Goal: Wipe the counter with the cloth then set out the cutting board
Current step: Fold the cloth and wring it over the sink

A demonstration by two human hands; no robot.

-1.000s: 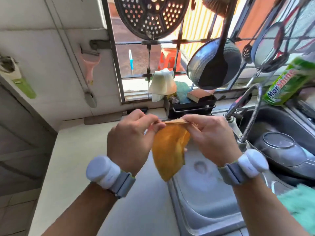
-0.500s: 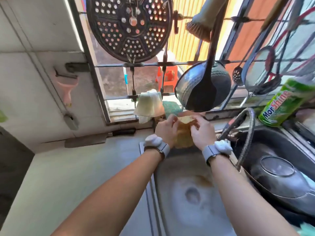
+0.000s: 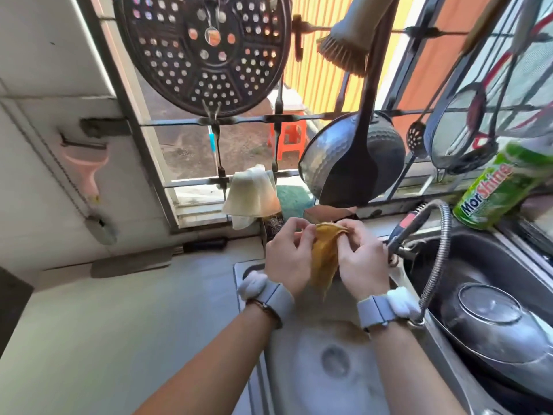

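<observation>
Hands meet over the back of the stainless-steel draining basin: the left hand and the right hand each pinch the top edge of the mustard-yellow cloth between curled fingers, so it hangs limp between them above the basin. The pale grey counter lies bare to the left, apparently not yet wiped. No cutting board is clearly identifiable.

The risk seems to be the crowded back ledge. The cloth sits just below the hanging hammered metal pot and black ladle, and near the flexible metal tap hose; a careless lift or shake could snag these. A loose pinch could drop the cloth into the basin.
</observation>
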